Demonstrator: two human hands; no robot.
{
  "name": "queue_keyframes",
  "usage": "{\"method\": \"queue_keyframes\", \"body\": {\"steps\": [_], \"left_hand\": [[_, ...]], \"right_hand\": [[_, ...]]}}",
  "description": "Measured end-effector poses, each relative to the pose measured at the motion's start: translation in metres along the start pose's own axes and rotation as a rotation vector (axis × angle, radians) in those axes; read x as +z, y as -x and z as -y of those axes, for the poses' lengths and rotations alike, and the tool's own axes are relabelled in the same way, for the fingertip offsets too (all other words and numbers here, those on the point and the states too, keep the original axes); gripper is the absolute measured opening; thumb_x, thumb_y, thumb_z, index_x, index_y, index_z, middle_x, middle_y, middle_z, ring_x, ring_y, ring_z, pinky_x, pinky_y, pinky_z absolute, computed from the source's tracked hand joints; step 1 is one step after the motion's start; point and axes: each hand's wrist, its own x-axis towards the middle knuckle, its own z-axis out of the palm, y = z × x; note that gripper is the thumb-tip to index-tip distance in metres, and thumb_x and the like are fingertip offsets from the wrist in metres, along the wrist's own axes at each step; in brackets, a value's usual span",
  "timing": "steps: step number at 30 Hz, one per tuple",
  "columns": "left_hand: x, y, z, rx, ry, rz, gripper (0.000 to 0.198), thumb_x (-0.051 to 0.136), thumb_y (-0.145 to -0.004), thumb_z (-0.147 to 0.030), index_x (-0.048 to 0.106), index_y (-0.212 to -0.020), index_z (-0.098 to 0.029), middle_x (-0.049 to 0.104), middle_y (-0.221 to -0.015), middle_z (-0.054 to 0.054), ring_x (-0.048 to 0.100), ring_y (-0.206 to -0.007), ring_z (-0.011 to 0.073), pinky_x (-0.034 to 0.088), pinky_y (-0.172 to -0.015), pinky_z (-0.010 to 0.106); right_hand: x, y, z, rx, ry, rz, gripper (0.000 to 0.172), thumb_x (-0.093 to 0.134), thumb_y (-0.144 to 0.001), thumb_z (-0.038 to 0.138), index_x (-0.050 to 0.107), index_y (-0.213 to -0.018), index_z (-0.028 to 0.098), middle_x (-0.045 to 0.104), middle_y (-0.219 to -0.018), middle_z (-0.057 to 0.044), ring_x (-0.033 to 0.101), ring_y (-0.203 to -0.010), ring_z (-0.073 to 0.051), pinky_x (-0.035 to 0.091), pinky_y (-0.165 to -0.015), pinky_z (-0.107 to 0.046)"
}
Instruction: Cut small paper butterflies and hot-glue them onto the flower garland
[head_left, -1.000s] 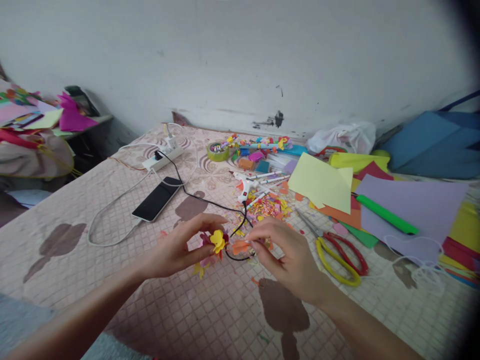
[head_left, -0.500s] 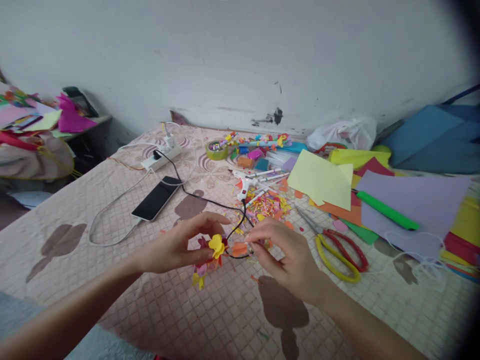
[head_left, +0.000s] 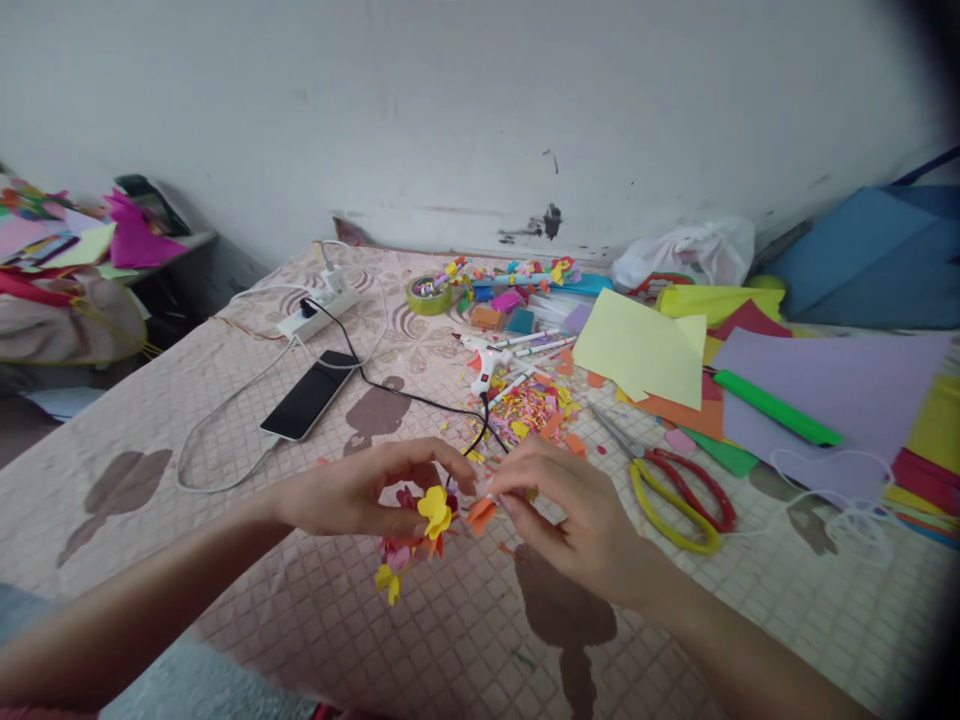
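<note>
My left hand (head_left: 367, 492) is closed around a bunch of small paper flowers (head_left: 434, 510) in yellow, pink and dark red, which hang below its fingers. Close beside it, my right hand (head_left: 559, 515) pinches a small orange paper piece (head_left: 481, 514) between thumb and fingers. A narrow gap separates the orange piece from the bunch. Just beyond both hands lies a white glue gun (head_left: 486, 368), its black cord running toward them. Colourful paper scraps (head_left: 529, 410) are heaped to the right of the glue gun.
Scissors (head_left: 675, 500) with red and yellow handles lie right of my right hand. Coloured sheets (head_left: 817, 390) and a green cutter (head_left: 776, 407) are farther right. A phone (head_left: 311, 395) on a white cable and a power strip (head_left: 316, 315) stand left. Tape (head_left: 429, 298) lies at the back.
The orange piece has tilted downward in my right hand. My left fingers reach slightly farther right, nearer to it, and the flower bunch sits a little lower. The camera view has shifted slightly.
</note>
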Motion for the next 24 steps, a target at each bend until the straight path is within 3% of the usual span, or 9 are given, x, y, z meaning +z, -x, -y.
{"method": "queue_keyframes", "body": {"steps": [6, 11, 16, 24], "left_hand": [[-0.005, -0.005, -0.002, -0.101, 0.028, 0.176, 0.031, 0.059, -0.082, -0.023, 0.049, -0.111, -0.019, 0.061, -0.093, 0.006, 0.058, -0.082, 0.0164, 0.049, -0.069, 0.026], [-0.007, -0.011, -0.007, -0.104, 0.08, 0.264, 0.027, 0.06, -0.081, -0.031, 0.054, -0.103, -0.018, 0.061, -0.092, 0.007, 0.058, -0.082, 0.0172, 0.049, -0.073, 0.028], [-0.006, -0.012, -0.006, -0.107, 0.19, 0.273, 0.031, 0.066, -0.077, -0.035, 0.053, -0.1, -0.018, 0.058, -0.091, 0.005, 0.056, -0.082, 0.0164, 0.047, -0.076, 0.028], [-0.007, -0.009, -0.001, -0.131, 0.226, 0.21, 0.026, 0.064, -0.078, -0.025, 0.052, -0.099, -0.019, 0.056, -0.092, 0.004, 0.055, -0.083, 0.0158, 0.046, -0.077, 0.028]], "right_hand": [[-0.001, 0.002, -0.001, -0.01, 0.019, 0.025, 0.015, 0.049, -0.088, 0.01, 0.056, -0.097, 0.019, 0.06, -0.087, -0.004, 0.057, -0.083, -0.015, 0.047, -0.073, -0.028], [0.0, 0.003, -0.002, -0.019, 0.05, 0.016, 0.015, 0.048, -0.088, 0.012, 0.057, -0.097, 0.021, 0.061, -0.088, -0.004, 0.058, -0.085, -0.016, 0.048, -0.074, -0.03], [-0.001, 0.002, -0.001, -0.02, 0.033, 0.019, 0.015, 0.047, -0.089, 0.012, 0.057, -0.097, 0.02, 0.061, -0.087, -0.005, 0.058, -0.082, -0.016, 0.049, -0.071, -0.03], [0.0, 0.003, -0.004, -0.045, 0.006, 0.056, 0.022, 0.048, -0.087, 0.008, 0.054, -0.104, 0.022, 0.059, -0.089, -0.004, 0.056, -0.085, -0.015, 0.047, -0.072, -0.029]]}}
